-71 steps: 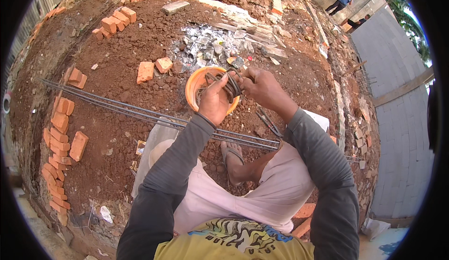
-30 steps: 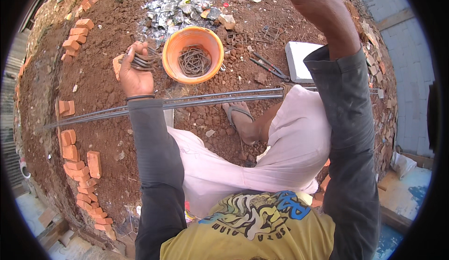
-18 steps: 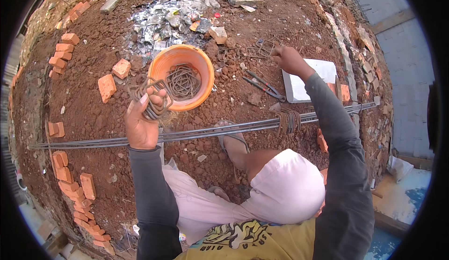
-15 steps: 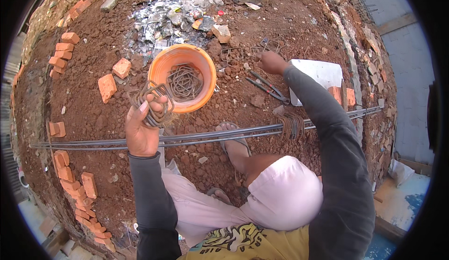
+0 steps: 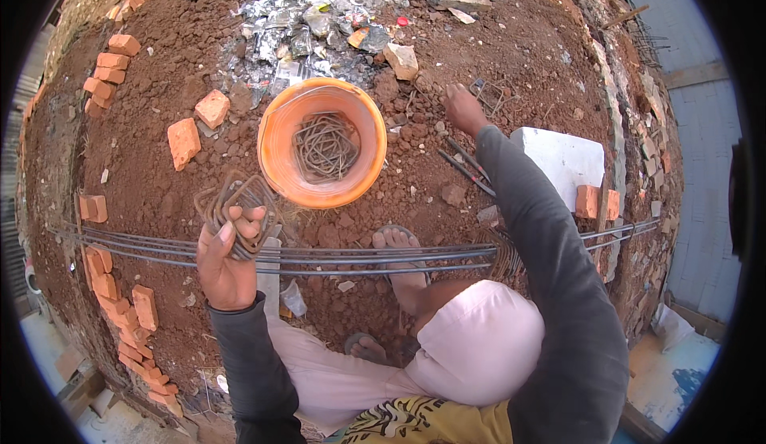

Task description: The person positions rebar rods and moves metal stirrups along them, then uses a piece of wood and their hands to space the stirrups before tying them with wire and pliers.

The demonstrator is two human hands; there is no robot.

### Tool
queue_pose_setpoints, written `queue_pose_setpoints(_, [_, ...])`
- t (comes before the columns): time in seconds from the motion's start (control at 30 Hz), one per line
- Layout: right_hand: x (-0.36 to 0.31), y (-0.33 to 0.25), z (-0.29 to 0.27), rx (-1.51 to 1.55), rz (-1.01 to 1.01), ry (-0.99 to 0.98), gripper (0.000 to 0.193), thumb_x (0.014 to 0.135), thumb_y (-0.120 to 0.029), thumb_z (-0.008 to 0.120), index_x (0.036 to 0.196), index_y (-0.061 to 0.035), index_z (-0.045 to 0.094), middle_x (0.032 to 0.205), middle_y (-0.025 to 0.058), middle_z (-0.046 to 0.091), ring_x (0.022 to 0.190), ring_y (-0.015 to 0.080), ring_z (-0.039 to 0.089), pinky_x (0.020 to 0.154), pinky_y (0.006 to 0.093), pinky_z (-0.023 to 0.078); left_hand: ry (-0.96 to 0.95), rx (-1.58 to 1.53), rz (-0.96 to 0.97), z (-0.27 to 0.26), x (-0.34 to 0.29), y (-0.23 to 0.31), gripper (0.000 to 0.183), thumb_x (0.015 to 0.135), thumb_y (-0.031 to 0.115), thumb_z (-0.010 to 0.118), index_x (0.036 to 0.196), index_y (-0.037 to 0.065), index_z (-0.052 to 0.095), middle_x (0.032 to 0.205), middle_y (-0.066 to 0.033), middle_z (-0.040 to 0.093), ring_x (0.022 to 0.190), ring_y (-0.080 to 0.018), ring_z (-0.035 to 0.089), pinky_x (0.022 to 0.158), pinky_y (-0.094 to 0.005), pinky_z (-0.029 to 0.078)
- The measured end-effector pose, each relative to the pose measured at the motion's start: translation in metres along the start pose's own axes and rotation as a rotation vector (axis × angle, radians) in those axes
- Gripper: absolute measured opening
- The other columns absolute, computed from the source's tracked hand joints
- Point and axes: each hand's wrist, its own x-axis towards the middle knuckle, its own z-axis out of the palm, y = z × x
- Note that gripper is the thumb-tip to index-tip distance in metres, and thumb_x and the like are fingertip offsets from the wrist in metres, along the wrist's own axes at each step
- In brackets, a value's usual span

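My left hand (image 5: pixel 231 264) is closed around a bundle of square rebar stirrups (image 5: pixel 239 197), held up left of the orange bucket (image 5: pixel 267 145). More stirrups (image 5: pixel 325 147) lie piled inside the bucket. At the far right, my right hand (image 5: pixel 464 109) reaches down to the soil with its fingers curled; what they grip is hidden. Just beyond it, loose stirrups (image 5: pixel 499 97) lie on the ground. Below that hand are long-handled cutters (image 5: pixel 469 174), partly covered by my right forearm. Another bunch of stirrups (image 5: pixel 504 256) hangs around the steel bars, partly behind my sleeve.
Long steel bars (image 5: pixel 359 260) cross in front of me, above my sandalled foot (image 5: pixel 399 244). Burnt litter (image 5: pixel 303 33) lies beyond the bucket. Bricks (image 5: pixel 112 292) line the left side, with two more (image 5: pixel 183 142) near the bucket. A white slab (image 5: pixel 562 161) lies right.
My left hand has moved down and left with the stirrups, away from the bucket. My right hand has shifted slightly left over the soil. The whole view has shifted a little.
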Motion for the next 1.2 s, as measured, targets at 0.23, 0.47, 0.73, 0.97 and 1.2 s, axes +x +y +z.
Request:
queue_pose_setpoints(0.23, [-0.023,0.112,-0.069,-0.218,0.137,-0.05,0.029,0.092,-0.024,0.061,0.101,0.0041,0.06,0.079,0.0174,0.062,0.071,0.0306,0.063,0.064,0.042,0.05,-0.019,0.036,-0.023,0.011,0.004,-0.001,0.026,0.087,0.01,0.058,0.109,-0.004,0.059,0.087,-0.0135,0.068,0.104,-0.0283,0.063,0.094,-0.0353,0.046])
queue_pose_setpoints(0.47, [-0.044,0.023,-0.146,0.13,0.241,-0.01,0.038,0.089,-0.026,0.062,0.115,0.0012,0.06,0.114,0.0237,0.059,0.103,0.0385,0.059,0.087,0.0442,0.048,-0.181,0.251,-0.356,0.062,0.065,-0.043,0.023,0.086,0.013,0.064,0.102,-0.002,0.061,0.088,-0.0129,0.069,0.084,-0.0183,0.066,0.078,-0.0341,0.05])
queue_pose_setpoints(0.73, [-0.088,-0.054,-0.205,0.3,0.123,-0.013,0.03,0.089,-0.016,0.061,0.113,0.0014,0.059,0.11,0.0161,0.059,0.096,0.0269,0.063,0.082,0.0358,0.049,-0.236,1.867,-0.097,0.037,0.141,-0.139,0.033,0.081,0.02,0.069,0.107,0.001,0.063,0.106,-0.0164,0.067,0.094,-0.0307,0.066,0.085,-0.0411,0.049])
queue_pose_setpoints(0.97, [-0.119,-0.081,-0.225,0.375,0.087,0.01,0.027,0.088,-0.013,0.061,0.111,0.0014,0.06,0.106,0.014,0.06,0.089,0.024,0.062,0.08,0.035,0.048,-0.4,1.918,-0.238,0.03,0.118,-0.102,0.037,0.083,0.029,0.068,0.109,0.003,0.063,0.104,-0.02,0.067,0.101,-0.0346,0.063,0.089,-0.0434,0.048])
queue_pose_setpoints(1.2, [-0.183,-0.112,-0.272,0.534,0.184,0.243,0.022,0.089,-0.015,0.065,0.105,0.0001,0.062,0.092,0.0099,0.065,0.082,0.0173,0.064,0.071,0.0289,0.05,-0.308,1.237,0.468,0.109,0.038,0.033,0.021,0.091,0.009,0.059,0.109,-0.001,0.065,0.111,-0.0125,0.067,0.108,-0.0206,0.062,0.093,-0.0334,0.048])
